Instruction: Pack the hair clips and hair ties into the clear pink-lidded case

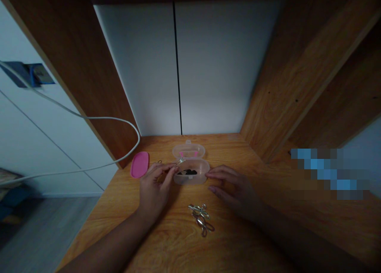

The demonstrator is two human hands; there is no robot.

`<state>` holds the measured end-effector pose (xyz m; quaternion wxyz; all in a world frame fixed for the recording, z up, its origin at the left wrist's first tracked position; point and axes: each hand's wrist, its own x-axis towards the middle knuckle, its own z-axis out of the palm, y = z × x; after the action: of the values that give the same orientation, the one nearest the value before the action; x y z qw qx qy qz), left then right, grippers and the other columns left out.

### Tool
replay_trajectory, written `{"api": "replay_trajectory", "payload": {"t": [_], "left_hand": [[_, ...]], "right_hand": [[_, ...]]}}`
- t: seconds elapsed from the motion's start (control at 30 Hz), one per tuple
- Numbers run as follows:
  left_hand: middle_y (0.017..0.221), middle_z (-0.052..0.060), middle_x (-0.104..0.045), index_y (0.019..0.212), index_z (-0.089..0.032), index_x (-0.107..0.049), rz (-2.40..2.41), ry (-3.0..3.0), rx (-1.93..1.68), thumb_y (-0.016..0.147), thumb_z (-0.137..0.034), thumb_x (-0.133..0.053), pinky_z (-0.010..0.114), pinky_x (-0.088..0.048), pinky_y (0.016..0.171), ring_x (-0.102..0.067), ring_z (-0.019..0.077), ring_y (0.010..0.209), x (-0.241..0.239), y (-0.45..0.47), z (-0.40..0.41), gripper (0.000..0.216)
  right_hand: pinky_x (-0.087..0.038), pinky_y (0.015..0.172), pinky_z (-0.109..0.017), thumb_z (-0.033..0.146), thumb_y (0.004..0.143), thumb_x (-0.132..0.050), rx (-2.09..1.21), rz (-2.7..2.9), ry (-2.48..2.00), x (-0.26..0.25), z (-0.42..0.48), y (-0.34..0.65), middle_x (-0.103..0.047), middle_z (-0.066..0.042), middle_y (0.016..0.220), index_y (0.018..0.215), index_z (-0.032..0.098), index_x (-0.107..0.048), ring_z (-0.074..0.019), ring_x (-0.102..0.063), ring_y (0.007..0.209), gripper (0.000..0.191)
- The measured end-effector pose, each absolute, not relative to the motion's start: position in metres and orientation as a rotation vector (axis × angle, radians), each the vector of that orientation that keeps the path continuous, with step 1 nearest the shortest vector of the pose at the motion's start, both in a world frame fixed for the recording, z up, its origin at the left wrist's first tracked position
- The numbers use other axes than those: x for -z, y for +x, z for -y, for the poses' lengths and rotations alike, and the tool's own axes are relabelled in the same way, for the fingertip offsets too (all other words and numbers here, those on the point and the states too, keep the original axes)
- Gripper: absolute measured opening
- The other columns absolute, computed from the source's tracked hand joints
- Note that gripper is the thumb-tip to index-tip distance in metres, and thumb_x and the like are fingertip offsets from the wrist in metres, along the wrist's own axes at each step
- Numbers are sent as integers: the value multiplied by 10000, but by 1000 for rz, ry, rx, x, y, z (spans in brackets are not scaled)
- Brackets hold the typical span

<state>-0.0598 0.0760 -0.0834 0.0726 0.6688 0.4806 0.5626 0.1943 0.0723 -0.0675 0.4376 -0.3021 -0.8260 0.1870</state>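
My left hand pinches a small silver metal piece between its fingertips, just above the near half of a clear plastic hinged box. The box lies open, with its lid half toward the back and several dark small items inside. My right hand lies on the wood, fingers apart from the metal pieces and tips at the box's right side. A tangle of silver metal clips rests below the box, between my hands.
A pink oval plastic lid and a tiny dark ring lie left of the box on the wooden desk. Wooden side panels and a white back wall enclose it. A white cable runs from a wall socket at left.
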Motion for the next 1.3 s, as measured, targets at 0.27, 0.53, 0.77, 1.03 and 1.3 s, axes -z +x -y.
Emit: {"api": "replay_trajectory", "payload": {"t": [0.27,0.53,0.77,1.03,1.3], "left_hand": [[873,59,-718,1102,-213,-744,-1414,2098,-1641,925,-263,-615,310,-522,718,-636,188,809,85,-59,-77,224],[982,62,-737,1263,-252,-648,-1372,2200,-1583,930,-202,-603,357,-488,814,-610,208,892,84,-57,-76,340],[959,68,-745,1078,-206,-687,-1212,2413,-1633,890,-125,-607,370,-480,818,-623,211,894,76,-56,-70,220],[834,76,-667,966,-184,-693,-720,2939,-1120,814,-157,-562,349,-484,678,-605,215,761,76,-54,-56,202],[731,50,-636,812,-190,-627,-949,2958,-499,805,-368,-583,331,-452,589,-591,210,637,73,-43,-53,183]], "right_hand": [[-550,846,-351,243,895,-661,-487,2061,-737,67,-70,195,-702,-82,1065,1130,254,-679,-200,-665,979,235],[-544,784,-328,251,907,-640,-525,2075,-738,68,-70,196,-720,-77,994,1083,236,-694,-187,-674,903,185],[-470,700,-307,442,834,-716,-536,2473,-735,70,-63,192,-702,-49,886,1026,217,-719,-177,-630,795,297],[-468,847,-335,427,732,-788,-625,2582,-772,63,-57,186,-632,-43,1097,1048,248,-702,-214,-588,988,373],[-479,865,-354,215,741,-715,-699,2542,-733,62,-60,191,-616,-48,1031,1054,226,-694,-204,-588,968,314]]}}
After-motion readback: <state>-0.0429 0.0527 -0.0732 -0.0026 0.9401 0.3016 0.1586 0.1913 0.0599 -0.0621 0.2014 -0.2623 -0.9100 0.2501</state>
